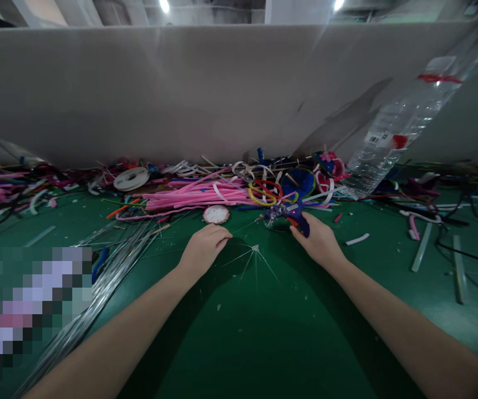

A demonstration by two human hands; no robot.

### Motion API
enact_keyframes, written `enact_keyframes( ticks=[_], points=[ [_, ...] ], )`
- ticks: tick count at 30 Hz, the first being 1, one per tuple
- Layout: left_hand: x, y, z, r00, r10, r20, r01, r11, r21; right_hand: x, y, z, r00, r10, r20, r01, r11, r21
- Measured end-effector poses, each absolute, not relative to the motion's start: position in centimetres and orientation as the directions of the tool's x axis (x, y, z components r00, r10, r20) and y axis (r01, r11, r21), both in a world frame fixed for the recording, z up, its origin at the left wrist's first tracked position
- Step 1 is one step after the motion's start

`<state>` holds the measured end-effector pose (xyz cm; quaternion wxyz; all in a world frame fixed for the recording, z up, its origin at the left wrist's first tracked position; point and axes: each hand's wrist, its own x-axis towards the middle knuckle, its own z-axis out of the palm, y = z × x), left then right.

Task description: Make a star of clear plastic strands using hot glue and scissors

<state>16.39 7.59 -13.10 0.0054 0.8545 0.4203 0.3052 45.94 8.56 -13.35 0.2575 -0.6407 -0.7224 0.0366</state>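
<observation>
My right hand [320,238] is wrapped round the handle of a dark blue glue gun [295,213], whose nozzle faces left. Clear glue clings about its front end. My left hand [203,249] is closed in a pinch on a thin wire [244,226], which runs toward the nozzle. Below and between the hands, a small whitish blob [255,248] with several fine wires fanning out from it rests on the green table [255,343]. Just beyond my left hand lies a round white disc [216,214] with a reddish rim.
A bundle of silvery wires [116,266] stretches along the left. Pink fuzzy stems [197,194], yellow-handled scissors [263,195] and a white spool [131,179] lie along the grey partition [181,94]. A clear plastic bottle [405,127] leans at the right, near loose glue sticks [422,247] and black cables.
</observation>
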Motion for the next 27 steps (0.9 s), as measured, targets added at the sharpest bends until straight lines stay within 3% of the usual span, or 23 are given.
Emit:
enact_keyframes(
  ticks=[27],
  points=[
    [16.36,7.63,-13.13,0.475,0.71,0.519,0.719,-0.653,0.235,45.93,8.51,-13.31,-0.055,0.941,0.334,0.903,0.19,-0.385]
  ],
)
